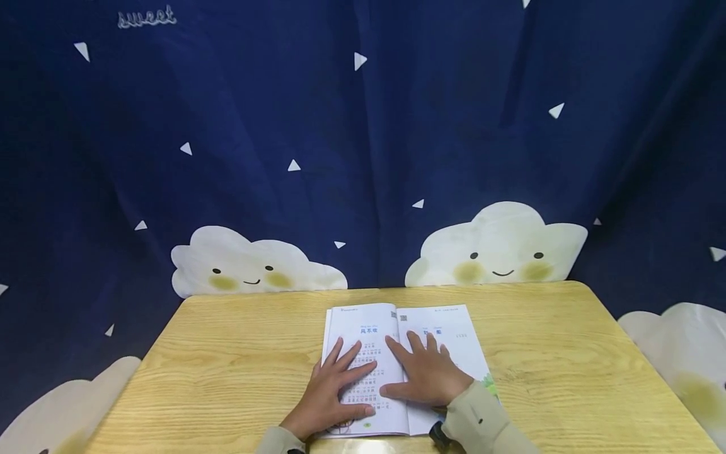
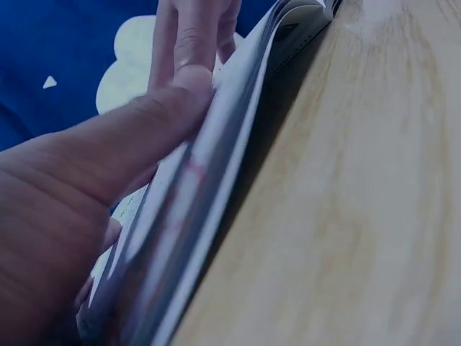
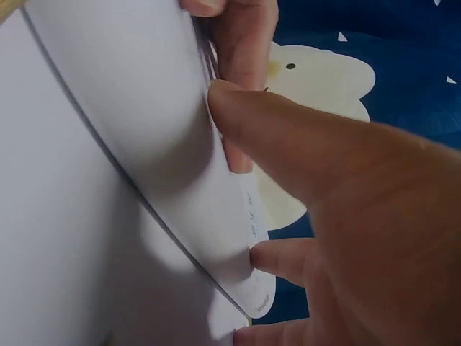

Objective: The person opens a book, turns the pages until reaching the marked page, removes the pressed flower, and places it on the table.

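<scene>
An open book [image 1: 471,337] with printed Chinese text lies on the wooden table. My left hand [image 1: 328,391] rests on its left page, fingers spread. Also spread, my right hand [image 1: 430,377] lies across the right page, its thumb and index fingertip reaching over the centre fold onto the left page. In the left wrist view, the left thumb [image 2: 144,137] lies along the book's layered page edges [image 2: 209,173]. The right wrist view has the right thumb [image 3: 266,119] and fingertips touching a curved page [image 3: 137,79]; part of the other hand [image 3: 245,43] shows beyond it.
The wooden table [image 1: 227,359] extends to both sides of the book. Behind it hangs a dark blue curtain [image 1: 255,126] with white triangles and smiling clouds. A dark band [image 1: 439,435] is on the right wrist, beside a light sleeve.
</scene>
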Tool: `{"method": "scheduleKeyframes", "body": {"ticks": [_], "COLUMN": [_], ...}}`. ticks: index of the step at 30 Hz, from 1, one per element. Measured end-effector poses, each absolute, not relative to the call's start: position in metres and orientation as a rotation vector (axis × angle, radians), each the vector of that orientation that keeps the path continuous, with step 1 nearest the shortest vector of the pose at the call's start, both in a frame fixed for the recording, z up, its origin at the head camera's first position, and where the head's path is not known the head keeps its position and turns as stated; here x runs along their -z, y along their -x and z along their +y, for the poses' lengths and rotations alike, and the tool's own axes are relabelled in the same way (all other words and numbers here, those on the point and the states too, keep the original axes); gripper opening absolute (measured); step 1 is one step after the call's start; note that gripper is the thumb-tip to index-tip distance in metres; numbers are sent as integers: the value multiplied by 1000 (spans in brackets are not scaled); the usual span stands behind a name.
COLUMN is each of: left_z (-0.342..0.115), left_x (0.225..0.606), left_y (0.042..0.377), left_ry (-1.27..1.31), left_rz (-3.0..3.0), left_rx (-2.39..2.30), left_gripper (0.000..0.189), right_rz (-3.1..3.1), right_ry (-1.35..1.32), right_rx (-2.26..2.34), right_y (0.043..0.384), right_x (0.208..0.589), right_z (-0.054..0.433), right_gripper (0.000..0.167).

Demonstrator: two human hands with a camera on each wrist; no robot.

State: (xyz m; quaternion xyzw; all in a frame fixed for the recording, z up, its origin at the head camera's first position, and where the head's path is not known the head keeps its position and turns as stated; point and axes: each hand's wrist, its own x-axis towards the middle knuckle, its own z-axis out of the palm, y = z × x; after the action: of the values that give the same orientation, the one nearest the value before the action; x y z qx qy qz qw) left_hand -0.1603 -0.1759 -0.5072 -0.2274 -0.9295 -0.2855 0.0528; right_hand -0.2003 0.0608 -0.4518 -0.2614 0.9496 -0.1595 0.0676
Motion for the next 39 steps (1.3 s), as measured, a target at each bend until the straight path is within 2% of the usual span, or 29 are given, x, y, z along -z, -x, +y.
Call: {"method": "scheduleKeyframes", "body": {"ticks": [22, 29, 39], "left_z": [-175, -173, -173], "left_x": [509, 506, 508], "left_y": [162, 163, 162], "left_ry": [633, 634, 633], "left_rz": [-2863, -2883, -2894], "left_rx": [822, 820, 813], "left_gripper": [79, 80, 80], "right_rz": [2782, 2831, 2778], "right_ry": [703, 595, 466], "right_rx": [775, 715, 743], "right_y": [236, 247, 252], "right_x": [441, 440, 447], "right_z": [108, 130, 152], "right_gripper": [90, 96, 114]}}
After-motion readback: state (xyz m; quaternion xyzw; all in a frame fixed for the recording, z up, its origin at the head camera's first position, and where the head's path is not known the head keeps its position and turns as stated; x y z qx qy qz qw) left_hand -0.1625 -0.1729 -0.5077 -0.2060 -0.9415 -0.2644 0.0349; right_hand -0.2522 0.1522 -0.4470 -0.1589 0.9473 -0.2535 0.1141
